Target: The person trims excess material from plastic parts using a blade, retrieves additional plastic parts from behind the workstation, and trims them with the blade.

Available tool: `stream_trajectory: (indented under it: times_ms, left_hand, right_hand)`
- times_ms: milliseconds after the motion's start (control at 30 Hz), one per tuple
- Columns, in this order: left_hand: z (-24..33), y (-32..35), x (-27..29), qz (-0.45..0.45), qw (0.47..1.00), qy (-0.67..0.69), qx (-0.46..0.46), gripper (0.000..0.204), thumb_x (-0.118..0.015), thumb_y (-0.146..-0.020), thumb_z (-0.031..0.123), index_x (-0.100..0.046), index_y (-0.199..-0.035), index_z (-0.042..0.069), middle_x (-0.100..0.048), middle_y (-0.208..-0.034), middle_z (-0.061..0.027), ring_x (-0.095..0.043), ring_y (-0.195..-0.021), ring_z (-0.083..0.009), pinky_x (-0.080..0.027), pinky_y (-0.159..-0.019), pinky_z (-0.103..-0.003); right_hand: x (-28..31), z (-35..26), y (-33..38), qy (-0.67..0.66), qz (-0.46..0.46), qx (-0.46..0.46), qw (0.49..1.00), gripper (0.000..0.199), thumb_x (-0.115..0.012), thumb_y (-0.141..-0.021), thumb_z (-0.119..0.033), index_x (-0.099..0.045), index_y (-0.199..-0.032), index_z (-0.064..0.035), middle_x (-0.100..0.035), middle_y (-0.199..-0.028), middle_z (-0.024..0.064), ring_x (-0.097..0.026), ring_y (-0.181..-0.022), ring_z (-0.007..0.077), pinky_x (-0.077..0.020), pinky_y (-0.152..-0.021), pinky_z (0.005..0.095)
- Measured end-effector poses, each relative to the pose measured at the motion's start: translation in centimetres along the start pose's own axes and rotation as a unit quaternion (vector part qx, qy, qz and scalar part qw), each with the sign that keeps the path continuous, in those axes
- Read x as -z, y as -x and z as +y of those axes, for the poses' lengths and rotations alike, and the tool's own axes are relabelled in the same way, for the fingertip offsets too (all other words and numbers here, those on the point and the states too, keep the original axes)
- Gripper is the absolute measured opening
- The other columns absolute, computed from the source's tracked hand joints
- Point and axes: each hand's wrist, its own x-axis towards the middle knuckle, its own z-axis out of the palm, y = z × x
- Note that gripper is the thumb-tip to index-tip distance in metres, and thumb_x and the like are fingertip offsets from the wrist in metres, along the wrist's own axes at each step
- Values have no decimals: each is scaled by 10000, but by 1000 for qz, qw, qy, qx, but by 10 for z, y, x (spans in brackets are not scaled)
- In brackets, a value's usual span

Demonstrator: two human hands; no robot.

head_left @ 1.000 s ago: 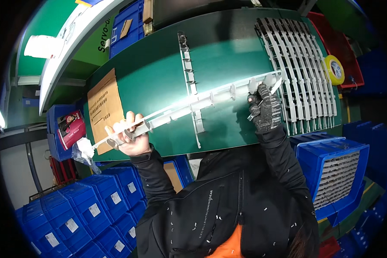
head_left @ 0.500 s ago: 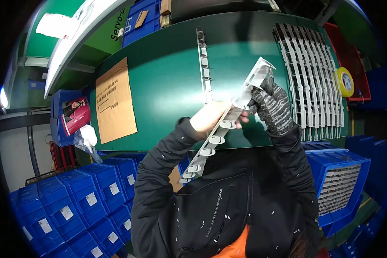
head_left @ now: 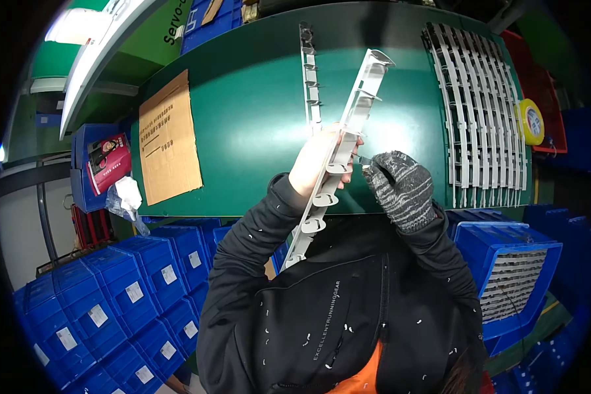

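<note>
A long pale strip with rounded tabs along its side [head_left: 355,115] slants from the table toward my chest. My bare left hand [head_left: 310,161] is closed around its middle, with fingertips showing past the far side. My right hand [head_left: 402,192], in a grey-black knit glove, is closed beside the strip. From its fingers a small thin metal tip [head_left: 364,160] points at the strip; the rest of that tool is hidden, and I cannot tell whether the tip touches. A similar strip [head_left: 310,79] lies on the green table [head_left: 243,131] beyond my left hand.
Several more strips [head_left: 482,118] lie side by side at the table's right, next to a yellow round object [head_left: 530,122] and a red bin [head_left: 538,85]. Brown cardboard [head_left: 171,141] lies at left. Blue crates [head_left: 125,289] stand lower left; another crate [head_left: 505,276] stands lower right.
My right hand has come off the strip's upper part and moved down toward me, now beside its middle. The strip stands steeper in the view, still in my left hand.
</note>
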Motion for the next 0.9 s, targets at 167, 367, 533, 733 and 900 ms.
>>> stream_trajectory:
  times_ms: [167, 367, 533, 733, 900]
  left_hand:
    - [3, 1, -8, 28, 999, -12, 12, 527, -484, -811, 489, -470, -1032, 11, -477, -794, -34, -513, -548, -110, -437, -409, -216]
    - [1, 1, -5, 14, 1000, 14, 9, 547, -527, -791, 495, -468, -986, -12, -471, -775, -49, -506, -529, -115, -426, -387, -219]
    - [0, 1, -3, 12, 999, 32, -1, 501, -510, -819, 461, -469, -979, -13, -478, -717, -54, -492, -504, -119, -400, -368, -221]
    - [3, -3, 6, 106, 985, -102, -95, 251, -525, -856, 262, -545, -855, 11, -501, -656, -16, -465, -558, -71, -368, -506, -187]
    - [-3, -3, 0, 103, 956, -223, -161, 189, -565, -829, 180, -575, -775, -1, -485, -728, 9, -409, -633, -65, -325, -585, -200]
  right_hand:
    - [1, -3, -1, 4, -6, -5, 1000, 131, -628, -737, -160, -602, -761, -33, -567, -678, 130, -566, -601, 284, -449, -550, 353]
    - [11, 8, -6, -21, 78, -94, 992, 115, -610, -772, -130, -599, -744, -20, -559, -629, 106, -555, -563, 241, -436, -540, 332]
    - [13, 14, -3, -48, 63, -61, 995, 130, -588, -794, -138, -605, -775, -11, -569, -637, 105, -553, -558, 211, -433, -542, 302]
    - [17, 23, 1, -195, -10, -118, 974, 197, -468, -847, -123, -609, -863, 14, -597, -663, 85, -551, -545, 138, -442, -532, 267]
    - [16, 14, -18, -113, -15, -60, 992, 177, -483, -841, -135, -612, -857, -14, -586, -672, 111, -567, -567, 215, -448, -545, 311]
